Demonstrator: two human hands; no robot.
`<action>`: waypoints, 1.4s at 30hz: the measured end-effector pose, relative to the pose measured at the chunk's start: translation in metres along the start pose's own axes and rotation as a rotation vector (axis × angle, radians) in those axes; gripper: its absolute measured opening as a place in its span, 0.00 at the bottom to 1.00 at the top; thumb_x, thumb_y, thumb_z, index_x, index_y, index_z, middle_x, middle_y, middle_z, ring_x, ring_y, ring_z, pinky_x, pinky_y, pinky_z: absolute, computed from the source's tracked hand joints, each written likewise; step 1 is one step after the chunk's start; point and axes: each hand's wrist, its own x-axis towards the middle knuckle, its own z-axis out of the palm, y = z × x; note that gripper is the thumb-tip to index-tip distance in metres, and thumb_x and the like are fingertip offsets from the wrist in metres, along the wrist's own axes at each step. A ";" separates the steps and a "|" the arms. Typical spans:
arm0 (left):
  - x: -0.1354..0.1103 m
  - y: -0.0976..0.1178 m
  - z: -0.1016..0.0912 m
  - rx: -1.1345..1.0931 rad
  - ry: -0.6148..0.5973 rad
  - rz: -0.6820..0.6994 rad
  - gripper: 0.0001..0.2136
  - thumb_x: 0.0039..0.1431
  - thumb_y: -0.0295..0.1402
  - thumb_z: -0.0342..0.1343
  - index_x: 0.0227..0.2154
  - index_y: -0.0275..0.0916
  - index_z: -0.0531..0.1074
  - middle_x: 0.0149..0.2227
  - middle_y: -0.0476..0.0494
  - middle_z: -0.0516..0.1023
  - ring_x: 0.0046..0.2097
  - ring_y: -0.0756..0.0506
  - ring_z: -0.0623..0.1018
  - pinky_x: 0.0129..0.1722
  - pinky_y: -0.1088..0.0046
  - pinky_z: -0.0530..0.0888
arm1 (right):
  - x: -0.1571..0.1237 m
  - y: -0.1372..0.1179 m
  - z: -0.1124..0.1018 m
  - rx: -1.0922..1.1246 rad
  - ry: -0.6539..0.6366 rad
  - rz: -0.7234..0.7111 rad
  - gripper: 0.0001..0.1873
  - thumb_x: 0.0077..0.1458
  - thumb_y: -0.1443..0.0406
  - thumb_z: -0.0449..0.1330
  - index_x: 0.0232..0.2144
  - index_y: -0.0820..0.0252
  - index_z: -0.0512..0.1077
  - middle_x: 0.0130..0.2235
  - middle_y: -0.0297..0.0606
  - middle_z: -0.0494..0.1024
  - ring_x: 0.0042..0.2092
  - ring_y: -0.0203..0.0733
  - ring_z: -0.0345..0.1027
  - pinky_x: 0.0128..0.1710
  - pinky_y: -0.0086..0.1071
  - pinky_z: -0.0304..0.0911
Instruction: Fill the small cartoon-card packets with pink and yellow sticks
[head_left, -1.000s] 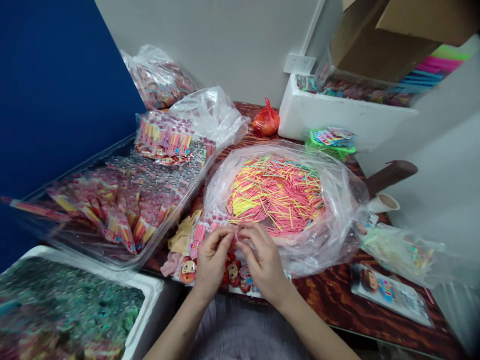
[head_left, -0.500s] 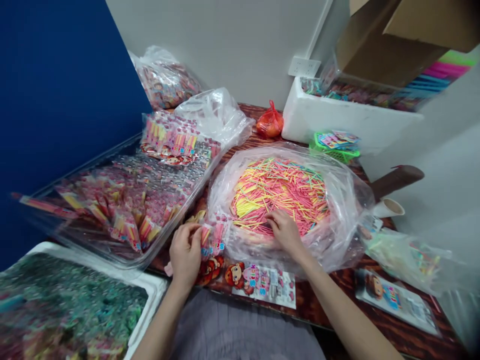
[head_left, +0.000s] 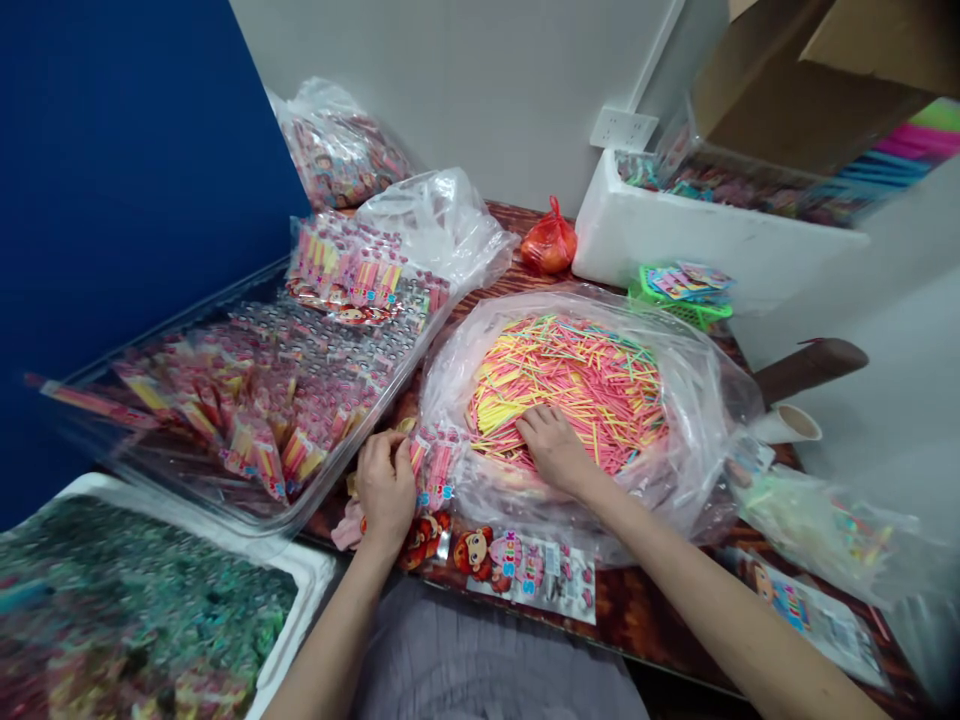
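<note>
A heap of thin coloured sticks [head_left: 592, 385], mostly pink and yellow, lies in an open clear plastic bag [head_left: 701, 400]. My right hand [head_left: 555, 447] reaches over the near rim, its bent fingers close together on the sticks at the yellow patch; the fingertips are partly hidden. To its left, my left hand [head_left: 386, 490] is closed, thumb towards the fingers, at the left edge of some printed packets [head_left: 439, 465] with pink sticks showing in them. What it pinches is hidden. A flat printed pouch [head_left: 525, 570] lies at the table's front edge.
A clear tray [head_left: 292, 520] with filled packets stands left, above a white foam box [head_left: 311, 560]. Behind are a red bag [head_left: 550, 240], a green basket [head_left: 686, 312] and another foam box [head_left: 712, 225]. A cardboard tube [head_left: 787, 424] and a bag of pale sticks [head_left: 817, 510] lie right.
My right hand has shifted slightly left and up across the sticks, towards the yellow patch. My left hand has moved slightly up beside the packets. The whole view has shifted a little.
</note>
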 end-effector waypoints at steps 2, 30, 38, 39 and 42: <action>0.002 0.000 0.001 0.011 -0.002 -0.004 0.07 0.62 0.33 0.48 0.36 0.39 0.71 0.37 0.43 0.75 0.41 0.42 0.74 0.44 0.64 0.69 | 0.003 0.001 0.004 -0.044 -0.003 -0.035 0.10 0.61 0.70 0.51 0.39 0.64 0.73 0.41 0.49 0.73 0.44 0.52 0.59 0.45 0.42 0.54; -0.015 0.114 0.042 -0.236 -0.270 0.468 0.24 0.67 0.31 0.44 0.64 0.37 0.51 0.65 0.32 0.59 0.66 0.39 0.59 0.62 0.54 0.61 | -0.023 -0.020 -0.014 1.076 0.080 0.155 0.08 0.60 0.67 0.50 0.33 0.59 0.69 0.34 0.37 0.73 0.36 0.40 0.66 0.38 0.32 0.61; -0.007 0.134 0.054 -0.323 -0.597 0.485 0.19 0.67 0.32 0.45 0.60 0.41 0.60 0.59 0.37 0.69 0.61 0.42 0.68 0.59 0.58 0.67 | -0.033 -0.022 -0.014 1.421 0.115 0.280 0.11 0.58 0.61 0.54 0.36 0.58 0.75 0.32 0.37 0.76 0.38 0.44 0.68 0.41 0.37 0.64; -0.008 0.137 0.050 -0.294 -0.567 0.498 0.22 0.66 0.33 0.46 0.62 0.41 0.57 0.62 0.36 0.64 0.64 0.41 0.63 0.61 0.56 0.64 | -0.033 -0.021 -0.013 1.461 0.164 0.300 0.11 0.58 0.59 0.55 0.36 0.57 0.74 0.34 0.37 0.76 0.39 0.45 0.68 0.42 0.37 0.64; -0.019 0.141 0.037 -0.196 -0.381 0.472 0.26 0.65 0.31 0.48 0.64 0.39 0.51 0.65 0.32 0.55 0.67 0.38 0.55 0.62 0.51 0.59 | -0.035 -0.015 -0.008 1.531 0.309 0.423 0.11 0.58 0.56 0.57 0.37 0.56 0.72 0.36 0.37 0.75 0.40 0.44 0.68 0.44 0.37 0.63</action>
